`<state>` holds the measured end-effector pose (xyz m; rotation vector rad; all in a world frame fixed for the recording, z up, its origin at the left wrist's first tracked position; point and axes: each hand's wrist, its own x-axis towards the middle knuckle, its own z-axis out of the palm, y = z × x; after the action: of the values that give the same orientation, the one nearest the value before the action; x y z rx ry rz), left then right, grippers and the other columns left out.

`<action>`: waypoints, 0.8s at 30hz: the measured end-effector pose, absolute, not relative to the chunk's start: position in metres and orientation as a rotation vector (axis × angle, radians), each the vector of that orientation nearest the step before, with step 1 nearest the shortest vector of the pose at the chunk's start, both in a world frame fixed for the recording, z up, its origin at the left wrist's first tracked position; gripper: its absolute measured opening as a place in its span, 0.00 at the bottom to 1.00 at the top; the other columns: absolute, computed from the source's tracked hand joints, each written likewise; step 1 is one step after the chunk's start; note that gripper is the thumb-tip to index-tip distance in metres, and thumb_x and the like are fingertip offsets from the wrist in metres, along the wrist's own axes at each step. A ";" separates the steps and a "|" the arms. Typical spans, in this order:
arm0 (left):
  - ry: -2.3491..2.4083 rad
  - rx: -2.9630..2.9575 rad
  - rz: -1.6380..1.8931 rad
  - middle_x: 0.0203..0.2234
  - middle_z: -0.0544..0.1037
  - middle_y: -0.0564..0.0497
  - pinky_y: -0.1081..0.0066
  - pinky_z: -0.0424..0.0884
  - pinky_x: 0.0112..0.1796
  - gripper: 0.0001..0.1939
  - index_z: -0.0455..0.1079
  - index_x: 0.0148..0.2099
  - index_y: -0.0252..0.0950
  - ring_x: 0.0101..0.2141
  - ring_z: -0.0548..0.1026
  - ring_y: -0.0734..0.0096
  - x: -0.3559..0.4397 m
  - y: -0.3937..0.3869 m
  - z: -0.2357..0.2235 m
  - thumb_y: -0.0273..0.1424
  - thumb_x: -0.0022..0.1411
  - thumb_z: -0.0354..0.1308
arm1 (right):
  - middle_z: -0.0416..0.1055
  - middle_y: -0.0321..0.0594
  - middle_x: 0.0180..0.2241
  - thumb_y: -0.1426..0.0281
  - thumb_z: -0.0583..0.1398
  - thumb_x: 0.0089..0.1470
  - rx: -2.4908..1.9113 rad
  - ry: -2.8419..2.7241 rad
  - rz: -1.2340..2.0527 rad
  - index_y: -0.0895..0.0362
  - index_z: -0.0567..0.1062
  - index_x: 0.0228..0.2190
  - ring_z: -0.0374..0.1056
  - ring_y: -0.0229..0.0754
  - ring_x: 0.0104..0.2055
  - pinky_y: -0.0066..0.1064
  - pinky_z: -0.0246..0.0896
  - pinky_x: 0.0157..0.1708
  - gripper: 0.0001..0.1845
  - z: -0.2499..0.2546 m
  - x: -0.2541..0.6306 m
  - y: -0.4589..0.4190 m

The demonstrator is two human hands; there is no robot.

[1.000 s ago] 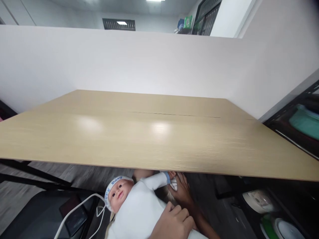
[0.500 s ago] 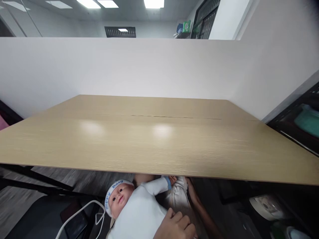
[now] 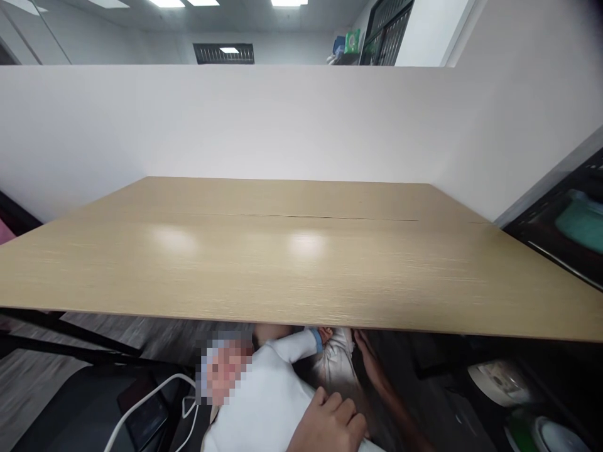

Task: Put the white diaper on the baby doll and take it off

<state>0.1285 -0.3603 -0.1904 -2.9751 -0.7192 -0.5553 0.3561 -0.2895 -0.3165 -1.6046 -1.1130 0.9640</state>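
Observation:
A baby doll (image 3: 264, 395) in a white outfit with blue cuffs lies across my lap under the near table edge, its blurred head to the left. My left hand (image 3: 327, 422) is closed over the doll's lower body, its fingers curled on the white cloth. Farther off, my right hand (image 3: 365, 348) is beside a bunched white cloth (image 3: 336, 361) on my lap. The table edge hides its fingers. The doll's small hand (image 3: 324, 334) rests by that cloth.
A wooden table (image 3: 292, 270) fills the middle of the view, against a white partition (image 3: 282, 125). At lower left a black chair (image 3: 70, 408) bears a phone (image 3: 146, 417) and a white cable (image 3: 136, 405). Round containers (image 3: 499, 383) stand in shadow at lower right.
My right hand has gone from spread on the white cloth to its right side, partly under the table edge. My left hand has stayed on the doll. The view has tilted slightly.

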 end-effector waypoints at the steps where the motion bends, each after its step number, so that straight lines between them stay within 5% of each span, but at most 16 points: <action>1: -0.725 -2.976 -0.555 0.27 0.76 0.55 0.63 0.58 0.33 0.14 0.69 0.37 0.38 0.29 0.71 0.68 0.128 -0.362 -0.188 0.39 0.74 0.63 | 0.79 0.48 0.60 0.32 0.51 0.62 -1.594 -1.123 0.971 0.47 0.81 0.54 0.69 0.62 0.69 0.58 0.63 0.70 0.41 -0.306 0.359 -0.294; 7: -0.714 -3.046 -0.382 0.31 0.79 0.53 0.61 0.61 0.35 0.10 0.69 0.40 0.38 0.32 0.74 0.64 0.122 -0.378 -0.165 0.36 0.75 0.60 | 0.75 0.49 0.64 0.50 0.60 0.69 -1.350 -1.681 1.050 0.50 0.76 0.62 0.69 0.55 0.68 0.55 0.59 0.72 0.28 -0.201 0.342 -0.304; 12: -0.760 -3.129 -0.110 0.38 0.79 0.47 0.59 0.64 0.37 0.10 0.70 0.47 0.35 0.38 0.76 0.58 0.119 -0.392 -0.138 0.37 0.73 0.59 | 0.60 0.42 0.75 0.61 0.65 0.65 -1.091 -2.324 0.923 0.44 0.61 0.74 0.55 0.51 0.77 0.47 0.51 0.76 0.41 -0.134 0.282 -0.292; 14: -0.809 -3.116 -0.074 0.40 0.79 0.46 0.59 0.66 0.39 0.07 0.70 0.49 0.35 0.40 0.76 0.57 0.118 -0.397 -0.131 0.32 0.75 0.55 | 0.65 0.46 0.72 0.64 0.66 0.63 -1.186 -2.499 0.837 0.48 0.64 0.72 0.61 0.54 0.73 0.48 0.55 0.73 0.40 -0.127 0.255 -0.283; 17: -0.855 -3.078 -0.066 0.40 0.78 0.46 0.58 0.67 0.42 0.06 0.70 0.48 0.35 0.41 0.76 0.57 0.115 -0.402 -0.127 0.30 0.75 0.54 | 0.80 0.49 0.56 0.71 0.63 0.60 -1.336 -2.684 0.776 0.53 0.74 0.62 0.76 0.55 0.56 0.42 0.68 0.56 0.28 -0.123 0.220 -0.271; 20: -0.878 -3.027 -0.077 0.39 0.78 0.47 0.59 0.67 0.41 0.05 0.70 0.47 0.35 0.39 0.75 0.58 0.111 -0.407 -0.123 0.31 0.76 0.55 | 0.83 0.51 0.46 0.72 0.61 0.59 -1.333 -2.688 0.750 0.57 0.77 0.53 0.80 0.56 0.46 0.38 0.66 0.44 0.20 -0.113 0.200 -0.270; 24: -0.857 -2.975 -0.193 0.38 0.77 0.48 0.59 0.68 0.40 0.05 0.70 0.47 0.35 0.38 0.74 0.59 0.108 -0.417 -0.102 0.31 0.77 0.56 | 0.83 0.48 0.46 0.72 0.60 0.59 -1.305 -2.601 0.729 0.55 0.75 0.51 0.80 0.54 0.47 0.35 0.62 0.41 0.18 -0.086 0.195 -0.287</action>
<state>0.1078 -0.4167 -0.1022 -2.9750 -0.8573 -0.1934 0.1952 -0.2871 -0.0862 -1.3052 -2.6008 0.7294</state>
